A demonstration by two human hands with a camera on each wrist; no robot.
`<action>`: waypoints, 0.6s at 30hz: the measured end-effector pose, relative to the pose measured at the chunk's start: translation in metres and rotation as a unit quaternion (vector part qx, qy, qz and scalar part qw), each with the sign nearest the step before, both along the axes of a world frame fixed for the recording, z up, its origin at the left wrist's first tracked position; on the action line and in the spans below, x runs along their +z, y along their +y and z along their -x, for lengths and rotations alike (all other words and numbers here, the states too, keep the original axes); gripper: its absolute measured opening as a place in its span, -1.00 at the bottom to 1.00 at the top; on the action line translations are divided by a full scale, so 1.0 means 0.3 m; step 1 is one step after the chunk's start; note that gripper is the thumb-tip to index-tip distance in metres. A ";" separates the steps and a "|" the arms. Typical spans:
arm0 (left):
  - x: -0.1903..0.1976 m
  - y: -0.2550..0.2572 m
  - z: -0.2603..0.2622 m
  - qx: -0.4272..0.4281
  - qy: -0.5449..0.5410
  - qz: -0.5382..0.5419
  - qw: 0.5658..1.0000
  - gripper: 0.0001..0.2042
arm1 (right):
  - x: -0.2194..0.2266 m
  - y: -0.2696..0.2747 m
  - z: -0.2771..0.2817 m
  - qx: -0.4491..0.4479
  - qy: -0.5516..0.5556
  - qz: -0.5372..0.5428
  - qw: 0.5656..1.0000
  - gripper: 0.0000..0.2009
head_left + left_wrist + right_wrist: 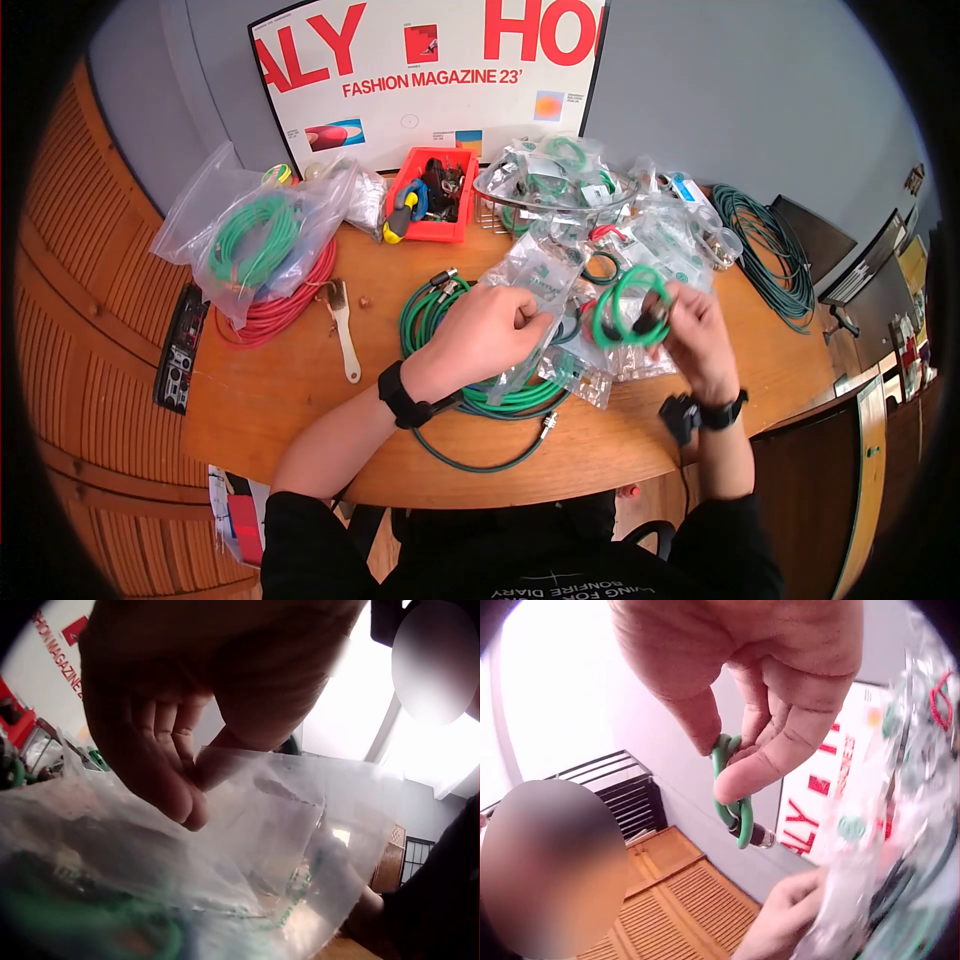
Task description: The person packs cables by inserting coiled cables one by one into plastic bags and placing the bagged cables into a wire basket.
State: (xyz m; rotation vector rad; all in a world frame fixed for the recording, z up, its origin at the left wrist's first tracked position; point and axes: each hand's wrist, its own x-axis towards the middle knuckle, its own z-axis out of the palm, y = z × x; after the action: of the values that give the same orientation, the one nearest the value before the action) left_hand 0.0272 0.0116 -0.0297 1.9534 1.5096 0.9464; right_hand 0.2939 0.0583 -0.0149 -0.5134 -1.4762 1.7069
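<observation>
Over the wooden table (280, 400), my left hand (492, 325) pinches a clear plastic bag (535, 290); in the left wrist view the thumb and fingers (176, 761) clamp the bag's film (285, 847). My right hand (690, 325) holds a small coiled green cable (625, 305) just right of the bag. In the right wrist view the fingers (769, 746) curl round the green cable (735, 802), whose metal connector (761, 838) sticks out below.
Loose green cable (440, 320) lies under my hands. A bagged green coil (255, 240) and red cable (290, 300) sit at the left, with a brush (343, 325) beside them. A red bin (432, 195), a wire basket of bagged cables (555, 180) and a dark green coil (770, 250) line the back.
</observation>
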 end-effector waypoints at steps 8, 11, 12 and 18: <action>-0.026 0.013 0.009 -0.029 -0.049 0.046 0.997 -0.79 | -0.096 -0.145 0.102 -0.111 -0.034 0.066 0.991 -0.81; -0.028 0.010 0.010 -0.045 -0.070 0.025 0.996 -0.79 | -0.095 -0.162 0.107 -0.148 -0.048 0.060 0.986 -0.81; -0.020 0.004 0.008 -0.047 -0.074 0.024 0.996 -0.79 | -0.097 -0.163 0.107 -0.149 -0.048 0.060 0.986 -0.81; 0.011 -0.041 -0.033 0.016 0.060 -0.124 0.990 -0.85 | -0.106 -0.189 0.118 -0.150 -0.068 0.097 0.982 -0.81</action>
State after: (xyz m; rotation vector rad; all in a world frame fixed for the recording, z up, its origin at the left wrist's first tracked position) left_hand 0.0372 -0.0007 -0.0262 2.1997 1.5561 1.0926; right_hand 0.2586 0.0016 -0.0466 -0.9251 -1.2565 1.6062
